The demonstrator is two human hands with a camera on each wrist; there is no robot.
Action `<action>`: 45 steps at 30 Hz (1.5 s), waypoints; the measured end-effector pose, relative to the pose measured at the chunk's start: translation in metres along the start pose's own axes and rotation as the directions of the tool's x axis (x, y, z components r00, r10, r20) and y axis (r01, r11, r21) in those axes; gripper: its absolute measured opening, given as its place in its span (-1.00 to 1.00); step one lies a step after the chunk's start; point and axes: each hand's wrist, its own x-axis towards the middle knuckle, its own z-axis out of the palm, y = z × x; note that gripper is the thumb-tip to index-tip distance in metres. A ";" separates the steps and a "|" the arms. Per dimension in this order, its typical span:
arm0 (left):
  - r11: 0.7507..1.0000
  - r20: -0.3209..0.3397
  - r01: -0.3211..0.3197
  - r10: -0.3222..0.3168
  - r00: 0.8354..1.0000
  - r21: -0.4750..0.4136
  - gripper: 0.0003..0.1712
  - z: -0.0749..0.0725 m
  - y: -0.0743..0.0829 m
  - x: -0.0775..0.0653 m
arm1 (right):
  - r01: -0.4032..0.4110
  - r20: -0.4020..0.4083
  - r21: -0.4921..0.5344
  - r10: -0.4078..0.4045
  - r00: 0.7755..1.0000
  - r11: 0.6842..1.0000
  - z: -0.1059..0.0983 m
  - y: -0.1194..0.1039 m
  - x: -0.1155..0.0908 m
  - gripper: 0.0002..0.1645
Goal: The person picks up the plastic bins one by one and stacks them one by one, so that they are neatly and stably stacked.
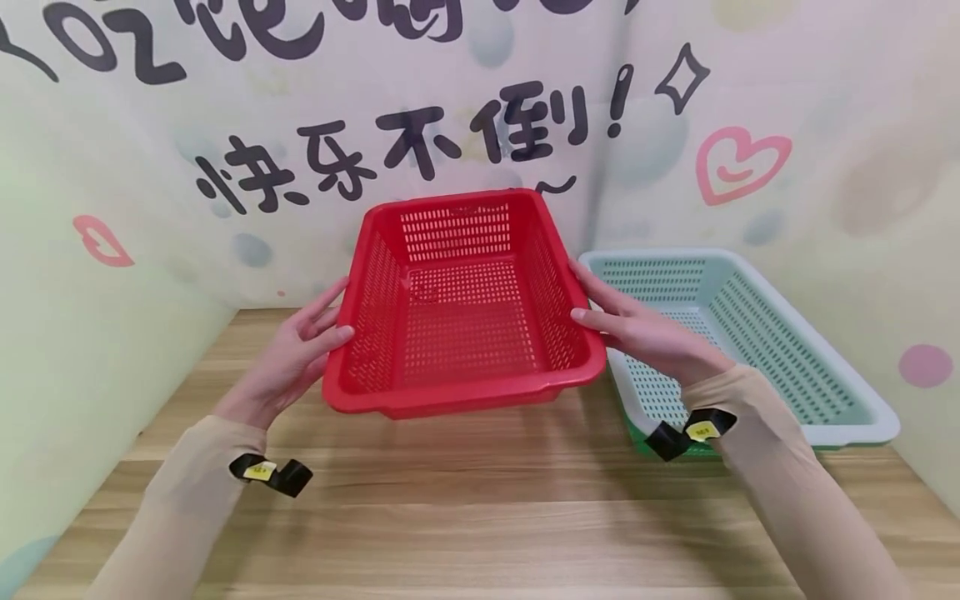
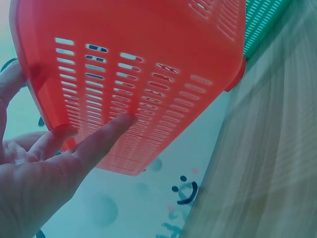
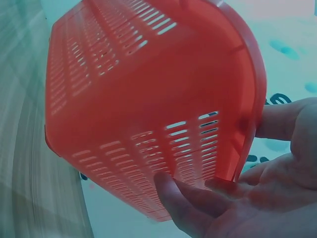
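One red slotted basket (image 1: 465, 393), tilted, is held above the wooden surface (image 1: 450, 517) at centre; left grip (image 1: 296, 358) grasps its left rim, right grip (image 1: 641, 329) its right, thumbs over, fingers beneath. Right: one pale slotted basket (image 1: 832, 432), green showing below. Far: printed backdrop (image 1: 637, 158), black lettering.

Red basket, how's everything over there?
Left-hand grip, right-hand grip: on opposite sides. Red basket: raised above table. Pale basket at right: possible obstacle.
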 end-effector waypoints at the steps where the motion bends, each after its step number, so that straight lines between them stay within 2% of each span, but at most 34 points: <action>1: 1.000 0.000 0.006 -0.006 1.000 0.001 -0.21 0.002 0.001 0.001 | 0.000 -0.001 0.003 0.000 1.000 1.000 -0.002 -0.001 -0.002 -0.09; 6: 1.000 0.023 0.003 -0.002 1.000 -0.026 -0.21 0.014 0.002 0.010 | 0.011 -0.003 0.040 -0.011 1.000 0.999 -0.012 0.000 -0.011 -0.09; 13: 0.999 0.047 0.011 -0.008 0.999 -0.053 -0.22 0.031 -0.004 0.024 | 0.011 -0.092 0.128 0.001 0.996 0.992 -0.025 0.000 -0.023 -0.11; 21: 0.998 0.064 0.028 -0.025 0.998 -0.060 -0.22 0.049 -0.006 0.039 | 0.016 -0.152 0.070 -0.005 0.988 0.997 -0.045 0.001 -0.035 -0.13; 32: 1.000 0.057 0.028 -0.027 0.998 -0.011 -0.20 0.064 0.003 0.054 | 0.052 -0.200 0.077 -0.035 0.979 0.996 -0.062 0.007 -0.047 -0.14; 37: 0.999 0.081 0.009 -0.006 0.997 -0.042 -0.22 0.074 0.008 0.062 | 0.069 -0.224 0.111 -0.043 0.974 0.991 -0.071 0.003 -0.056 -0.16; 45: 0.994 0.099 -0.001 0.012 0.995 -0.107 -0.21 0.093 0.003 0.073 | 0.120 -0.253 0.163 -0.076 0.964 0.979 -0.091 0.010 -0.067 -0.21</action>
